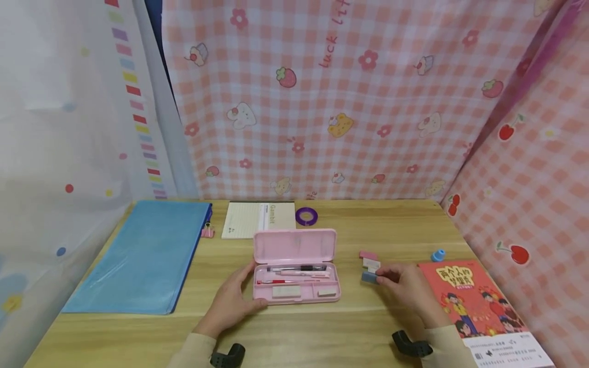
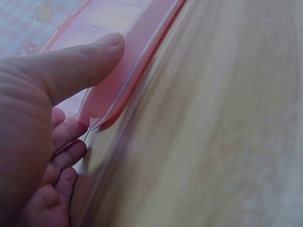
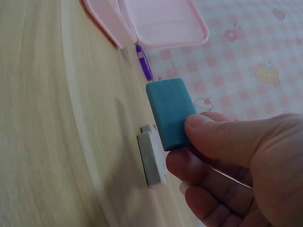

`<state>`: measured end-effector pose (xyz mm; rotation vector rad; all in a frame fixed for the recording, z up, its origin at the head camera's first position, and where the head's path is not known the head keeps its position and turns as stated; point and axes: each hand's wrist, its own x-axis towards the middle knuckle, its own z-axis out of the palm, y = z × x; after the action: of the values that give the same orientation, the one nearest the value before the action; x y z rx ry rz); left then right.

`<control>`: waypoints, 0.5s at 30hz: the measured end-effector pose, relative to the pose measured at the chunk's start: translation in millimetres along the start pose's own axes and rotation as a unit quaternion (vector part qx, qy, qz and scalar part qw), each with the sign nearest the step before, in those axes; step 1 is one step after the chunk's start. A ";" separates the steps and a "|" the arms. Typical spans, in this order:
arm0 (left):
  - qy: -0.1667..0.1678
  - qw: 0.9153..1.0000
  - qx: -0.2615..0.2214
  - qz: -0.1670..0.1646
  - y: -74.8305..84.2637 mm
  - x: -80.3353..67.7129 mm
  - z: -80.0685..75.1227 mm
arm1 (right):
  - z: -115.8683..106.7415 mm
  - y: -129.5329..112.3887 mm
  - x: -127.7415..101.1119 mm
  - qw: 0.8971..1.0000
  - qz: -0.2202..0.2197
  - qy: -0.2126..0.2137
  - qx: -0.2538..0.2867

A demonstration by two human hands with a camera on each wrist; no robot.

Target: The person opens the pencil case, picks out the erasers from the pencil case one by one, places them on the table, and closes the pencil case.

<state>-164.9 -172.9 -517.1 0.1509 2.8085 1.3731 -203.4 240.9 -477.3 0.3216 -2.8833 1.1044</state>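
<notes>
A pink pencil case [image 1: 294, 246] lies with its lid up in the head view, holding several pens and two pale erasers. My left hand [image 1: 232, 296] grips its near left corner, thumb at the front wall and fingers along the side. Right of the case, my right hand [image 1: 411, 286] pinches a blue eraser [image 3: 170, 111] between thumb and fingers. The right wrist view shows the eraser above the table, its broad face turned to the camera. Just beyond it lie a pink eraser [image 1: 368, 255] and a whitish eraser [image 1: 371, 263], partly overlapped in view.
At the left lie a blue folder [image 1: 142, 255] and a pink binder clip [image 1: 208, 232]. A notepad [image 1: 246, 220] and a purple tape roll [image 1: 306, 216] are behind the case. On the right are a small blue object [image 1: 438, 255] and a red booklet [image 1: 474, 296].
</notes>
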 end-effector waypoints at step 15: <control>-0.003 1.000 0.007 -0.012 -2.3 2.1 1.8 | 4.1 23.2 3.2 0.999 0.022 -0.004 -0.028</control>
<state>-167.1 -172.7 -520.0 0.1210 2.8058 1.3472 -211.2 254.5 -495.3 0.2627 -2.9361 1.0302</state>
